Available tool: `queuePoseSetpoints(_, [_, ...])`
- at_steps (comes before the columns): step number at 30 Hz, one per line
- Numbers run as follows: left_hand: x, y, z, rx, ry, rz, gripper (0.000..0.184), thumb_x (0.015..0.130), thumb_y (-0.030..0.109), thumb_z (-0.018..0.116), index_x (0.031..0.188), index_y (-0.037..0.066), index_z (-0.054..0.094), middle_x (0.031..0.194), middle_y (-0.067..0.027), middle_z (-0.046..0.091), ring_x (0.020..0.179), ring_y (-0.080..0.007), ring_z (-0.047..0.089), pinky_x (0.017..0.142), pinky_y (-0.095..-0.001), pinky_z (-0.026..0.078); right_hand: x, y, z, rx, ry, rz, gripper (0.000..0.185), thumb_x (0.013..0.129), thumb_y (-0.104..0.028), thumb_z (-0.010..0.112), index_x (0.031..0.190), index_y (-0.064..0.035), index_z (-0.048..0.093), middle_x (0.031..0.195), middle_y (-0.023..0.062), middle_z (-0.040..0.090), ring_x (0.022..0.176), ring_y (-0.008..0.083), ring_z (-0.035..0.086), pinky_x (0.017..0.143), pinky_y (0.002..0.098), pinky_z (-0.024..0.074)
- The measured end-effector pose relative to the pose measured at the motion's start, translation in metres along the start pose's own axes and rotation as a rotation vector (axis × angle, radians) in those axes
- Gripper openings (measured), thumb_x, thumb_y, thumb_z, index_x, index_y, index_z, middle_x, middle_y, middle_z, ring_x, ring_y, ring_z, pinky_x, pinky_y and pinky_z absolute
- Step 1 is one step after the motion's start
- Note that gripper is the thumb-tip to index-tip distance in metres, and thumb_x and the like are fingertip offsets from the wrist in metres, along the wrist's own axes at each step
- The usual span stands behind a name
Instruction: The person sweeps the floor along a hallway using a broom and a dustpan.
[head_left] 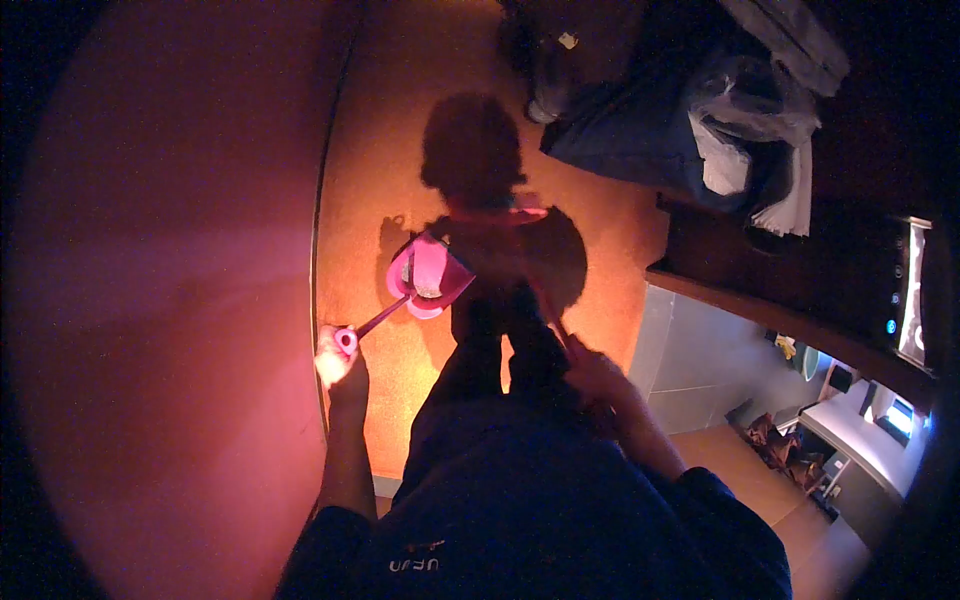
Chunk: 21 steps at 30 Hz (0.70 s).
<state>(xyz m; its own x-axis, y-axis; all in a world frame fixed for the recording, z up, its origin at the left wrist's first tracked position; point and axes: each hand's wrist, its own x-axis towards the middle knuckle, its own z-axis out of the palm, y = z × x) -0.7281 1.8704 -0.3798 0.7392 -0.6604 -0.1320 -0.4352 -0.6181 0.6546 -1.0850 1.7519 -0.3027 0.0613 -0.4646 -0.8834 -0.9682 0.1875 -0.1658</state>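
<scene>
My left hand [335, 360] is closed round the upper end of the handle of a pink dustpan [437, 275]. The pan hangs or rests over the orange-lit floor [375, 170], with some greyish debris showing inside it. On the right, my right hand [597, 378] is wrapped round a thin reddish stick [552, 312]. That stick runs forward into my shadow, where a pink end piece [528, 210] shows dimly. Whether the end piece touches the floor is too dark to tell.
A reddish wall [180, 280] stands close on the left. Dark clothes and bags [625, 135] lie at the upper right, above a dark wooden ledge [780, 320]. Beyond it, at the lower right, are a white desk [850, 430] and a lit screen [899, 415].
</scene>
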Motion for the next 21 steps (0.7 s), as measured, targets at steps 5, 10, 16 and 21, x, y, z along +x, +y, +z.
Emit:
queuePoseSetpoints(5, [0.014,0.037,-0.01,-0.005,0.08,0.058,0.013,0.079,0.009,0.059,0.078,0.002,0.048,0.065,-0.0173,0.056,0.06,-0.0269,0.059,0.054,-0.0339,0.046,0.053,0.05,-0.083,-0.182,0.275,0.146,0.061,0.071,-0.01,0.048,0.127,-0.0017,0.026,0.071,0.0179,0.06,0.06,0.0308,0.06,0.05,0.0389,0.0486])
queuePoseSetpoints(10, [0.05,0.049,0.009,-0.059,0.034,0.083,0.014,0.08,0.008,0.057,0.078,0.0,0.046,0.066,-0.0188,0.054,0.057,-0.0293,0.055,0.054,-0.0343,0.043,0.102,0.014,-0.024,-0.42,0.054,-0.101,0.073,0.068,-0.017,0.05,0.134,-0.0118,0.019,0.094,0.022,0.058,0.084,0.0353,0.057,0.068,0.0433,0.0461])
queuePoseSetpoints(16, [0.074,0.072,0.022,-0.039,0.031,-0.016,0.015,0.081,0.01,0.056,0.078,0.0,0.046,0.069,-0.0204,0.055,0.062,-0.0294,0.057,0.056,-0.0345,0.044,0.053,-0.063,-0.048,-0.379,-0.279,-0.251,0.074,0.068,-0.019,0.051,0.133,-0.0116,0.016,0.1,0.0231,0.056,0.088,0.0358,0.056,0.074,0.0431,0.0451])
queuePoseSetpoints(21, [0.079,0.072,0.03,-0.031,0.009,-0.053,0.011,0.08,0.007,0.055,0.079,0.0,0.046,0.07,-0.0206,0.056,0.066,-0.0308,0.058,0.058,-0.035,0.044,0.04,-0.024,-0.098,-0.284,-0.243,-0.122,0.073,0.067,-0.021,0.051,0.132,-0.0085,0.02,0.108,0.0243,0.052,0.094,0.0374,0.054,0.081,0.0446,0.0425])
